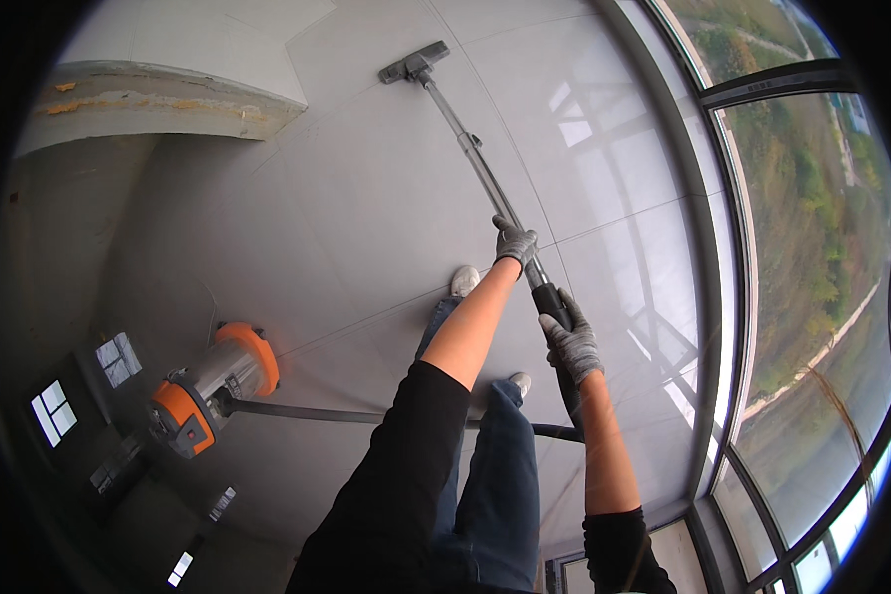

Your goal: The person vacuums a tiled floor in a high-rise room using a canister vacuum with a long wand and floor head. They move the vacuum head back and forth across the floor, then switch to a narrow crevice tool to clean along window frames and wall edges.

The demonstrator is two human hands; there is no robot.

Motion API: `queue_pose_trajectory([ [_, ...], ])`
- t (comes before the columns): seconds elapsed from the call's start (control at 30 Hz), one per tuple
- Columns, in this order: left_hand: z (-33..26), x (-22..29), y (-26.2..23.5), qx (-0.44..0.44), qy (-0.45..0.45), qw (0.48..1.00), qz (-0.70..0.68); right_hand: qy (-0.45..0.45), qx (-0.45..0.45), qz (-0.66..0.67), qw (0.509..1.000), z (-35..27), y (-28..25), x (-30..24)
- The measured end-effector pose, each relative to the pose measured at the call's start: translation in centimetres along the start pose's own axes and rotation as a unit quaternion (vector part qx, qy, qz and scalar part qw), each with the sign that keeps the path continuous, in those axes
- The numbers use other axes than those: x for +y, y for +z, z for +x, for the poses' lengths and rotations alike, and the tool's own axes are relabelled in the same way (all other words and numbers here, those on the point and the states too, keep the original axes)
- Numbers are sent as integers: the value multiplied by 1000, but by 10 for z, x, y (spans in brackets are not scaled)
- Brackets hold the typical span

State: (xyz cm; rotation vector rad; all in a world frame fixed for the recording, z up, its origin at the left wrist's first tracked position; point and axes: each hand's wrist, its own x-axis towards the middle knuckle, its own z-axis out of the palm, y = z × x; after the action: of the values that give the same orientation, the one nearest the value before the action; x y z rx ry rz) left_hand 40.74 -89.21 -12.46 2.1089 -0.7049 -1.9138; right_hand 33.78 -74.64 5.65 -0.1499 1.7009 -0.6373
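Observation:
A vacuum cleaner wand (481,170) slants from my hands up to a dark, flat floor head (415,62) resting on the grey tiles. My left hand (515,244), in a grey work glove, is closed around the metal tube partway along it. Lower down, my gloved right hand (574,346) wraps the black handle (551,304), where the tube joins the hose. The dark hose (322,412) runs behind my legs to the orange and grey vacuum canister (215,388) at the left. Part of the hose is hidden by my left arm and legs.
Large glossy tiles cover the floor (366,198). Along the right runs a tall window (812,267) with dark frames and a low sill. A rough-edged wall end (168,104) juts in at the upper left. My shoes (464,280) stand just below the wand.

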Motion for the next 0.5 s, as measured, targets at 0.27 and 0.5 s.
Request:
queue_pose_trajectory([
  [0.27, -160, -253, 55, -44, -144, 988, 24, 71, 10, -86, 994, -238, -133, 256],
  [0.5, -389, -483, 103, -124, -257, 933, 220, 259, 44, -193, 945, -449, -229, 402],
])
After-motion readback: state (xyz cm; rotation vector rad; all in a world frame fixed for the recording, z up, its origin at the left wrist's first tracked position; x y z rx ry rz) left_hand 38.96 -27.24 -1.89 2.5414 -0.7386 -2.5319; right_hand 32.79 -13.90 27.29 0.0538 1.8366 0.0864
